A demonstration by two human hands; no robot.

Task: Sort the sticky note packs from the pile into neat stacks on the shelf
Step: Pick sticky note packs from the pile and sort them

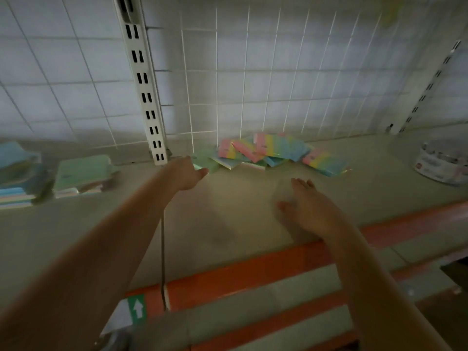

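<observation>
Shelf: grey board with an orange front rail, white wire grid behind, slotted upright left of centre.

Container: round white tub at far right of the shelf, label on its side. Contents too blurred to tell.

Pile of sticky note packs lies at the back of the shelf against the grid, centre-right. Packs are loose, overlapping, tilted at various angles; pink/yellow/green/blue striped ones on top, a plain green pack at the pile's left edge.

Sorted side, far left of the shelf: blue-topped stack at the frame edge, and just beside it a green-topped stack with paler packs under it. Neither is squared up; edges are offset.

Left hand: arm stretched forward, hand at the green pack on the pile's left edge. Fingers reach the pack, but motion blur hides whether they grip it or only touch it. Cannot tell grip state.

Right hand: palm down, low over the bare shelf, in front of the pile and apart from it. Fingers straight and slightly spread, holding nothing, released. Blurred.

Thin dark cord hangs from near the left wrist down past the orange rail. Green sticker with a white up-arrow sits at the rail's left end.
</observation>
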